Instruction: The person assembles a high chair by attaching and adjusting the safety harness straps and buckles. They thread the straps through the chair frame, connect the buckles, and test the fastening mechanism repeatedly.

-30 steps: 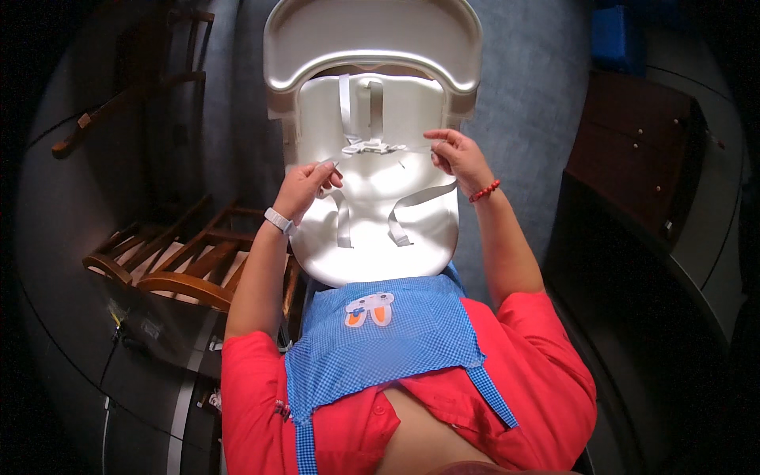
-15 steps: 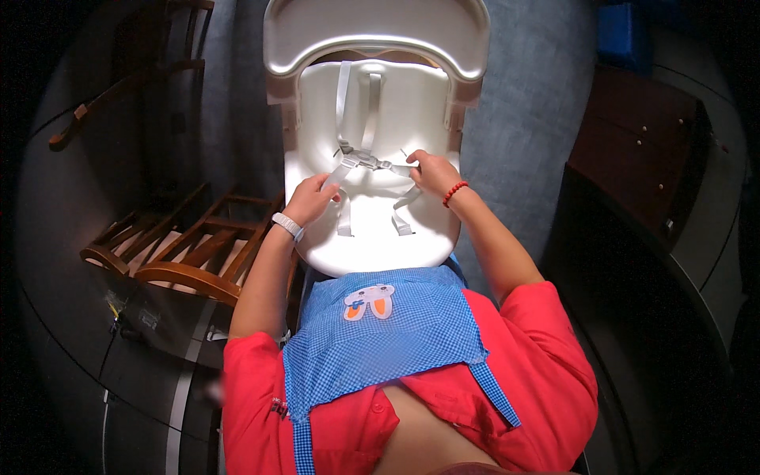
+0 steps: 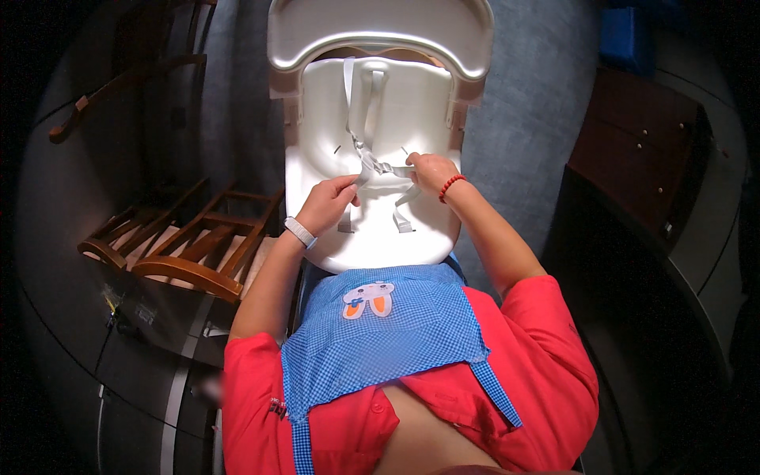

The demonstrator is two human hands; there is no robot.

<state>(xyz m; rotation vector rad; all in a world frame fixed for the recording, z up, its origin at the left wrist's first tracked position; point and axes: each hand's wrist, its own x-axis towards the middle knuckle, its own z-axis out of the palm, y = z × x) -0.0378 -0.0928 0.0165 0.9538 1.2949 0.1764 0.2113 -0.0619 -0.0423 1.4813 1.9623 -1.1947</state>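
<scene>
A white plastic high chair seat (image 3: 332, 103) stands in front of me, fitted with a pale grey safety harness (image 3: 370, 111). Two shoulder straps come down from its far end to a central buckle (image 3: 381, 167), and lower straps run from slots in the seat. My left hand (image 3: 327, 203) is closed, pinching the harness strap just left of the buckle. My right hand (image 3: 433, 172) is closed on the strap at the buckle's right side. Between the two hands the buckle hangs above the seat. The fingertips partly hide the straps they grip.
Beyond the seat is the chair's white tray (image 3: 380, 24). Wooden chairs (image 3: 198, 253) lie to the left. A dark brown cabinet-like panel (image 3: 633, 150) stands at the right, with a blue object (image 3: 625, 39) behind it. Grey floor (image 3: 522, 103) shows beside the chair.
My left hand has moved right, toward the buckle, with its strap. The buckle has turned and shifted right and slightly down. My right hand has barely moved.
</scene>
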